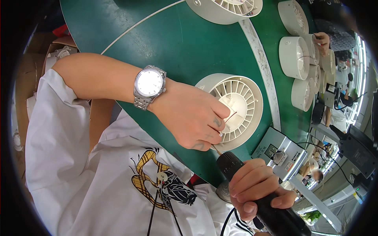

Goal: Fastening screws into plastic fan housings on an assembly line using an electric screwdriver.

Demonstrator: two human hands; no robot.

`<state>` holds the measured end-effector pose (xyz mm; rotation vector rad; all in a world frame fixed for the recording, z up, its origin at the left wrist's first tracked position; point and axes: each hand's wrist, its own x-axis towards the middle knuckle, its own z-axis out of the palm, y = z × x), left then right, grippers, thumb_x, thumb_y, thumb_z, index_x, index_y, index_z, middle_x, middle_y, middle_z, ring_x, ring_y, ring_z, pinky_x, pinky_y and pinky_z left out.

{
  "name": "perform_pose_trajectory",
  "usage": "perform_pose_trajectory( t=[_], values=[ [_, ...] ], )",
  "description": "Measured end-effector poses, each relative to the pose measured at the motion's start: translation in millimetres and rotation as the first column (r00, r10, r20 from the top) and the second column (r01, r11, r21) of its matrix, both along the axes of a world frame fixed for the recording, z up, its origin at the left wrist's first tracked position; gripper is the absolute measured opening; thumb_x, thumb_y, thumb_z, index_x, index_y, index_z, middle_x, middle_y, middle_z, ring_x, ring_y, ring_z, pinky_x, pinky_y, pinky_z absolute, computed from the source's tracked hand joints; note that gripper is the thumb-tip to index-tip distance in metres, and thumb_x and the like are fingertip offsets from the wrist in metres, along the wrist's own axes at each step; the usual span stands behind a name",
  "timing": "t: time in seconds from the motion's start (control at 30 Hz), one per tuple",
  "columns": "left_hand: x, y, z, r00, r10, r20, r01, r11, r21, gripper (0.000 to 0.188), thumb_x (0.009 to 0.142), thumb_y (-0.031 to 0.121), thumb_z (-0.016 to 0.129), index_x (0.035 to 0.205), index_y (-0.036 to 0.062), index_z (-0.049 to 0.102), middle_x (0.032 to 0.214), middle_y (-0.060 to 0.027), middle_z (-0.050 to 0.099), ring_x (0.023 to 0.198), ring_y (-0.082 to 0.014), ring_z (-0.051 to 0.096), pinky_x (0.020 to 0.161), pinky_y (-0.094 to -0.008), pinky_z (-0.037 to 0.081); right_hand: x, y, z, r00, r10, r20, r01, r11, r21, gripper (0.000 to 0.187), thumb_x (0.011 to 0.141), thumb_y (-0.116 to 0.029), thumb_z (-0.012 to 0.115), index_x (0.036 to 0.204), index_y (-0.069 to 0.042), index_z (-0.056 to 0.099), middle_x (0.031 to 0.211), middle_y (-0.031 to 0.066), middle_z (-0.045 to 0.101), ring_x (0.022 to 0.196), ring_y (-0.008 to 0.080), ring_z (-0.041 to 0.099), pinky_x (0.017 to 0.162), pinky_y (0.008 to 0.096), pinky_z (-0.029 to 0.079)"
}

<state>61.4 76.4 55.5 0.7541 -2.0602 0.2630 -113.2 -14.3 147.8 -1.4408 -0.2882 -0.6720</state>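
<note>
My left hand (193,114), with a silver wristwatch (149,82) above it, is closed over the near left side of a round white fan housing (256,106). Its fingertips are hidden beneath the knuckles, so what they pinch cannot be made out. Inside the housing shows a ring of radial slats, with a thin dark reddish wire by the fingers. My right hand (256,188) is wrapped around a black electric screwdriver (229,164). The thin bit points up and left, ending right beside my left fingers at the housing's near rim; whether it touches a screw is hidden.
Another white housing (220,11) lies at the far edge of the green table (165,43). Several more housings (293,59) stand at the right, where another person's hand (322,42) reaches in. A pale strip (262,67) crosses the table. A grey power box (279,153) with cables sits right.
</note>
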Motion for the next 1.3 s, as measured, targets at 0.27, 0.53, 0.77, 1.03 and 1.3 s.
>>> perform_pose_trajectory(
  t=[0.27, 0.53, 0.77, 1.03, 1.3],
  values=[
    [0.6, -3.4, 3.1, 0.998, 0.001, 0.056, 0.003, 0.998, -0.068, 0.019, 0.069, 0.012, 0.063, 0.056, 0.0101, 0.05, 0.06, 0.0019, 0.046, 0.059, -0.0146, 0.049, 0.056, -0.0275, 0.036, 7.8, 1.7, 1.8, 1.0, -0.009, 0.024, 0.01, 0.998, -0.064, 0.038, 0.077, -0.003, 0.063, 0.104, -0.009, 0.037, 0.058, 0.004, 0.053, 0.042, 0.0142, 0.051, 0.038, 0.0244, 0.044],
    [2.4, -6.4, 6.3, 0.996, -0.055, 0.07, 0.057, 0.998, -0.025, 0.026, 0.075, 0.019, 0.068, 0.062, 0.0091, 0.048, 0.065, -0.0007, 0.047, 0.063, -0.0172, 0.052, 0.059, -0.0295, 0.039, 3.9, -4.1, 0.0, 1.0, -0.009, 0.007, 0.008, 0.999, 0.045, 0.042, 0.078, -0.001, 0.062, 0.111, -0.009, 0.037, 0.062, 0.006, 0.055, 0.044, 0.0155, 0.052, 0.038, 0.0271, 0.044],
    [5.1, -7.8, 10.9, 0.997, -0.001, 0.08, 0.0, 1.0, 0.013, 0.024, 0.077, 0.024, 0.07, 0.069, 0.0106, 0.051, 0.068, -0.0005, 0.046, 0.068, -0.0173, 0.053, 0.065, -0.031, 0.042, -60.8, -30.6, 84.3, 0.939, 0.169, 0.299, -0.203, 0.975, 0.087, 0.051, 0.078, -0.003, 0.066, 0.119, -0.009, 0.036, 0.057, 0.0056, 0.054, 0.041, 0.016, 0.051, 0.036, 0.0269, 0.046],
    [17.0, -36.5, 18.7, 0.924, 0.379, 0.053, -0.38, 0.891, 0.247, 0.015, 0.073, 0.022, 0.073, 0.081, 0.014, 0.063, 0.075, 0.0014, 0.051, 0.076, -0.0158, 0.052, 0.075, -0.0327, 0.038, -100.7, -45.0, 110.7, 0.831, -0.175, 0.529, 0.159, 0.984, 0.076, 0.049, 0.079, -0.008, 0.061, 0.121, -0.002, 0.037, 0.057, -0.0009, 0.047, 0.042, 0.0071, 0.045, 0.042, 0.0173, 0.043],
    [43.1, -140.2, 10.2, 0.691, 0.721, -0.052, -0.677, 0.67, 0.305, 0.01, 0.077, 0.019, 0.067, 0.085, 0.0135, 0.063, 0.088, -0.0003, 0.056, 0.093, -0.0193, 0.05, 0.092, -0.0392, 0.027, -129.0, -57.2, 112.7, 0.795, -0.305, 0.525, 0.312, 0.947, 0.076, 0.052, 0.081, -0.013, 0.056, 0.126, -0.001, 0.034, 0.061, 0.0008, 0.044, 0.043, 0.0082, 0.04, 0.044, 0.0212, 0.039]
  ],
)
